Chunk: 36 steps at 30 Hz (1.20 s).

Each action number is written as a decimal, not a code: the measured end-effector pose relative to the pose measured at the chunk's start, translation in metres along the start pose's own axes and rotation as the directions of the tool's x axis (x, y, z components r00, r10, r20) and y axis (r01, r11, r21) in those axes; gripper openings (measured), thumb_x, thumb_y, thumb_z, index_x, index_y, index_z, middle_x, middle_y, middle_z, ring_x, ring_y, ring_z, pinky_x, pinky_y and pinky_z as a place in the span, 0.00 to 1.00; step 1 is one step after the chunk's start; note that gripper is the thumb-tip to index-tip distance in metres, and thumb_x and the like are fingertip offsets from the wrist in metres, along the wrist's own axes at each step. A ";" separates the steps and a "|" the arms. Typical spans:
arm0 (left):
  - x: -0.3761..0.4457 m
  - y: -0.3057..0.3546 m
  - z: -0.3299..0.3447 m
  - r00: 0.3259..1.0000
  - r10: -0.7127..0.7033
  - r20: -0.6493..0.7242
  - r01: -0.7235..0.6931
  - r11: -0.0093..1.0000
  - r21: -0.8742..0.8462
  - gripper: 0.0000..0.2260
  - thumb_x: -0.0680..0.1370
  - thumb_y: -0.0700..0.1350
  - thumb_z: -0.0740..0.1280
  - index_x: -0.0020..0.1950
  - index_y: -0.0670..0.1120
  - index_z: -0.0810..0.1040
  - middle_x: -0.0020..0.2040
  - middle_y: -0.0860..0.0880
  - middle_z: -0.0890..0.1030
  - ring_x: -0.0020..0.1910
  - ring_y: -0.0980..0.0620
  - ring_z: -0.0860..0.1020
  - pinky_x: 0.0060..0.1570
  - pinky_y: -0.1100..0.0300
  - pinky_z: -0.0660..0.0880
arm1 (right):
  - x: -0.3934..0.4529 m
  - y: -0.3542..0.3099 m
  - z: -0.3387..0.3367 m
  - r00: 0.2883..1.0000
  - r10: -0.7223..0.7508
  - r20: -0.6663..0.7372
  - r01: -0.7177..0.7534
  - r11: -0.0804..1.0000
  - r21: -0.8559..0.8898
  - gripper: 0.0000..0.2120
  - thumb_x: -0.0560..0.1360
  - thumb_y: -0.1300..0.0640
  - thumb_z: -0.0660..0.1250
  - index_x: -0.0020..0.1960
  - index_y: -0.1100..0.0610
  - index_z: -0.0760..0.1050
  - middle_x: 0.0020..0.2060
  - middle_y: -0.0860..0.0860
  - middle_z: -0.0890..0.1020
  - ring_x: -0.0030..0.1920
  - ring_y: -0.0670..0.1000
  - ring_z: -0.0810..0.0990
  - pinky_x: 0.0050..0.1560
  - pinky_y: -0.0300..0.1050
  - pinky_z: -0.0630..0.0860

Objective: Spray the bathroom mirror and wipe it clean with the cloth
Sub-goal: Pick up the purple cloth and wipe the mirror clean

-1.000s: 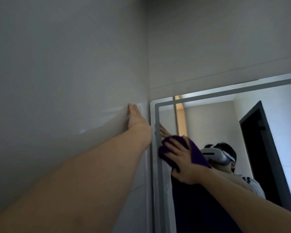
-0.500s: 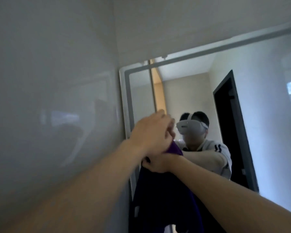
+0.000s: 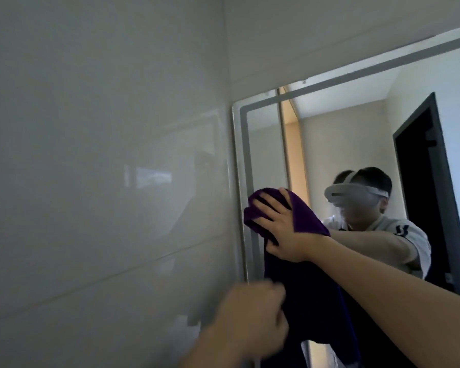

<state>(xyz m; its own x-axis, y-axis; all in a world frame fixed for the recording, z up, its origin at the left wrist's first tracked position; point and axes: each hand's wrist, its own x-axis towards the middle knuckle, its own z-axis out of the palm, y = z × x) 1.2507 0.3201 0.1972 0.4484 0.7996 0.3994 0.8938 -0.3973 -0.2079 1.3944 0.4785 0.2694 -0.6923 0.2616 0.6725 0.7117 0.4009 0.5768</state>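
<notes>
Item: purple cloth [image 3: 307,216]. Location: against the mirror [image 3: 343,144], near its left frame edge, below the upper left corner. Orientation: long axis vertical; bunched top end points up, loose dark tail hangs straight down.

Item: my right hand [image 3: 282,229]. Fingers spread and nearly straight, palm pressing the cloth's upper end flat to the glass; thumb lies low against the hanging part.

Item: my left hand [image 3: 252,317]. Blurred, fingers curled, at the tail's left edge; grip on fabric cannot be determined.

Item: tiled wall [image 3: 104,168], left of mirror.
</notes>
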 end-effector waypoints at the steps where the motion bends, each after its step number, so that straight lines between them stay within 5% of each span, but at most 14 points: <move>1: 0.004 -0.004 -0.015 0.994 -0.026 -0.107 0.026 1.000 -0.007 0.11 0.80 0.49 0.60 0.59 0.47 0.74 0.58 0.46 0.78 0.56 0.44 0.79 0.53 0.50 0.75 | 0.000 0.001 0.001 1.000 -0.008 -0.015 0.007 1.000 -0.021 0.35 0.70 0.44 0.61 0.77 0.50 0.67 0.80 0.55 0.63 0.81 0.60 0.55 0.78 0.66 0.38; 5: 0.028 -0.029 -0.058 0.918 -0.010 -0.396 0.033 0.998 0.051 0.10 0.80 0.47 0.61 0.59 0.47 0.72 0.57 0.49 0.75 0.54 0.49 0.76 0.45 0.57 0.67 | -0.003 0.003 0.001 0.999 -0.026 -0.027 0.027 0.999 0.029 0.34 0.71 0.46 0.68 0.76 0.53 0.69 0.79 0.57 0.65 0.81 0.62 0.56 0.78 0.66 0.38; 8: 0.049 -0.038 -0.070 0.923 -0.025 -0.383 0.066 0.993 0.093 0.12 0.79 0.44 0.61 0.62 0.46 0.72 0.59 0.47 0.73 0.56 0.46 0.75 0.47 0.53 0.73 | -0.006 -0.003 0.003 0.998 0.025 -0.060 -0.022 0.999 0.042 0.35 0.71 0.47 0.67 0.77 0.54 0.67 0.80 0.57 0.63 0.81 0.63 0.53 0.78 0.67 0.38; 12: 0.086 -0.061 -0.095 0.928 -0.060 -0.368 0.091 0.994 0.067 0.26 0.78 0.41 0.64 0.76 0.46 0.64 0.74 0.43 0.65 0.73 0.42 0.66 0.69 0.46 0.70 | -0.019 -0.035 0.015 0.990 0.115 -0.082 -0.109 0.991 0.074 0.35 0.68 0.48 0.70 0.74 0.54 0.72 0.79 0.58 0.64 0.80 0.63 0.56 0.78 0.67 0.38; 17: 0.131 -0.072 -0.141 0.933 -0.051 -0.357 0.139 0.965 0.224 0.53 0.71 0.49 0.78 0.83 0.53 0.44 0.84 0.45 0.41 0.83 0.41 0.42 0.79 0.45 0.56 | -0.059 -0.064 0.047 0.996 -0.083 -0.043 0.089 0.987 0.135 0.34 0.61 0.49 0.73 0.67 0.53 0.79 0.75 0.57 0.71 0.77 0.64 0.65 0.77 0.63 0.38; 21: 0.153 -0.078 -0.148 0.966 -0.075 -0.249 0.138 0.959 0.249 0.63 0.66 0.57 0.82 0.83 0.52 0.37 0.83 0.47 0.36 0.83 0.42 0.44 0.79 0.44 0.56 | -0.059 -0.052 0.044 0.986 -0.159 -0.052 0.167 0.954 0.250 0.31 0.59 0.54 0.75 0.62 0.56 0.81 0.73 0.59 0.73 0.76 0.65 0.67 0.77 0.60 0.39; 25: 0.163 -0.090 -0.148 0.967 -0.027 -0.252 0.083 0.973 0.213 0.56 0.70 0.54 0.79 0.83 0.56 0.40 0.83 0.53 0.37 0.82 0.47 0.54 0.72 0.49 0.67 | -0.008 0.024 -0.009 0.978 -0.008 -0.210 0.031 0.994 0.108 0.30 0.65 0.52 0.68 0.67 0.58 0.78 0.73 0.60 0.73 0.77 0.64 0.65 0.78 0.60 0.43; 30: 0.169 -0.101 -0.184 0.927 0.093 -0.363 0.007 0.964 0.264 0.45 0.70 0.51 0.79 0.80 0.56 0.57 0.77 0.52 0.64 0.75 0.48 0.67 0.66 0.52 0.73 | 0.042 0.072 -0.062 0.904 0.320 -0.283 -0.306 0.947 0.093 0.31 0.72 0.46 0.55 0.72 0.54 0.73 0.76 0.56 0.69 0.80 0.60 0.60 0.79 0.61 0.40; 33: 0.190 -0.103 -0.194 0.916 0.042 -0.399 0.063 0.968 0.245 0.58 0.66 0.52 0.83 0.83 0.58 0.45 0.83 0.50 0.47 0.82 0.44 0.50 0.74 0.46 0.67 | 0.045 0.070 -0.057 0.886 0.329 -0.326 -0.331 0.942 0.051 0.30 0.70 0.51 0.62 0.73 0.53 0.72 0.78 0.55 0.67 0.81 0.59 0.57 0.79 0.66 0.44; 36: 0.208 -0.104 -0.192 0.933 -0.041 -0.359 0.064 0.997 0.053 0.62 0.65 0.44 0.84 0.82 0.59 0.40 0.83 0.51 0.37 0.83 0.44 0.40 0.77 0.43 0.62 | 0.045 0.066 -0.050 0.874 0.326 -0.360 -0.322 0.944 0.071 0.31 0.68 0.53 0.65 0.72 0.54 0.73 0.77 0.56 0.68 0.80 0.60 0.58 0.79 0.65 0.44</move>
<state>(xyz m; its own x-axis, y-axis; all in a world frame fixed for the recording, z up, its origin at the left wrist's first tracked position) 1.2520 0.4413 0.4730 0.3846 0.6003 0.7012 0.9189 -0.3213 -0.2290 1.4162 0.4730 0.3614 -0.3310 0.0436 0.9426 0.8865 0.3567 0.2949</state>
